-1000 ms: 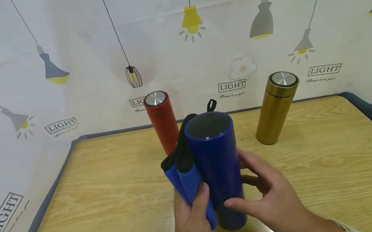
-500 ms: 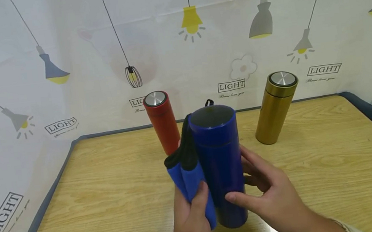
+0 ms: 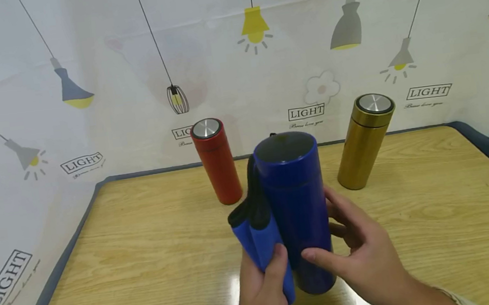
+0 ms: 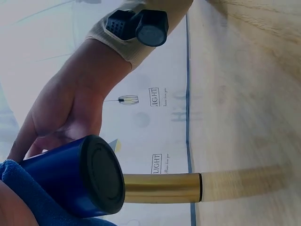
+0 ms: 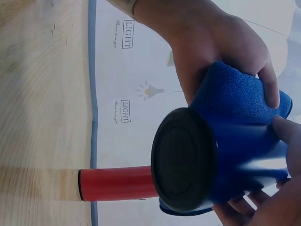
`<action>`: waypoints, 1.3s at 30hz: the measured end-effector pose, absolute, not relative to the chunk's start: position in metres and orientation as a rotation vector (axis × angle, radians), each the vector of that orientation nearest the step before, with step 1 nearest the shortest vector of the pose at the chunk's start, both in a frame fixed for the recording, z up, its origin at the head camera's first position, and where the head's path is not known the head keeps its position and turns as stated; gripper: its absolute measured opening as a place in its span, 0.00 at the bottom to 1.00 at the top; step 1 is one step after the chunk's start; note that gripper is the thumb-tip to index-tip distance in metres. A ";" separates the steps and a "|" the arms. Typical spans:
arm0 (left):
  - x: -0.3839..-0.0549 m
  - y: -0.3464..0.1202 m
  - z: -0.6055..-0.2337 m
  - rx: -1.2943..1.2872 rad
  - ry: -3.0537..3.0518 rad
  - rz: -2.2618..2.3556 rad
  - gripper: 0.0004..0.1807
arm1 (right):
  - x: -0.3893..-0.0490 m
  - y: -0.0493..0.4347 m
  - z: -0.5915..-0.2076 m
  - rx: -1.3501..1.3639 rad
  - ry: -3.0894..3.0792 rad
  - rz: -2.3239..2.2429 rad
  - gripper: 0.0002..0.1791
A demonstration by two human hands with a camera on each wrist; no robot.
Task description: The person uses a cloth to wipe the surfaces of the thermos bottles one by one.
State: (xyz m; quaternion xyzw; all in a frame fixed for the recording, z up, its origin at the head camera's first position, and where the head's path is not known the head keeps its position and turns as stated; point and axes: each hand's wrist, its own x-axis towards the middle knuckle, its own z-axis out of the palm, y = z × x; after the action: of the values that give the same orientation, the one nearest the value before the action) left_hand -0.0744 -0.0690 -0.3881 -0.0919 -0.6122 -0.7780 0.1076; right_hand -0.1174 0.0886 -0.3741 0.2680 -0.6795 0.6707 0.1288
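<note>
A blue vacuum flask (image 3: 296, 212) with a dark round top is held in front of me, raised off the table. Its black base (image 5: 184, 160) faces the right wrist camera. My left hand (image 3: 266, 286) pinches a folded blue cloth (image 3: 259, 241) with black edging, pressing it along the flask's left side. On the other side, my right hand (image 3: 362, 250) grips the lower half of the flask, thumb in front and fingers behind. Those right fingertips are partly hidden by the flask in the head view.
A red flask (image 3: 217, 163) with a silver lid stands behind the cloth to the left. Farther right stands a gold flask (image 3: 365, 144). Both are on the wooden table (image 3: 137, 245), which ends at a lamp-patterned backdrop (image 3: 225, 59).
The blue flask, the cloth and both hands have shifted a little right, and the flask's top sits slightly higher. The cloth's black loop is now mostly hidden behind it.
</note>
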 end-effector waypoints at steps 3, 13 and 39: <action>-0.074 -0.070 -0.384 -0.298 -1.832 -2.291 0.22 | -0.117 0.089 -0.372 0.739 -2.012 1.940 0.52; -0.077 -0.073 -0.375 -0.318 -1.806 -2.291 0.22 | -0.118 0.092 -0.374 0.922 -2.203 1.807 0.53; -0.081 -0.080 -0.377 -0.293 -1.717 -2.203 0.25 | -0.115 0.085 -0.377 0.931 -2.259 1.653 0.54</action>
State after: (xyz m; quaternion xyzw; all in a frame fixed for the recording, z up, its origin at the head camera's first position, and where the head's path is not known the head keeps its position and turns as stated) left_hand -0.0809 -0.0795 -0.3773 -0.1030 -0.6029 -0.7736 0.1659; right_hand -0.1147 0.0847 -0.3772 0.3142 -0.7622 0.5579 0.0957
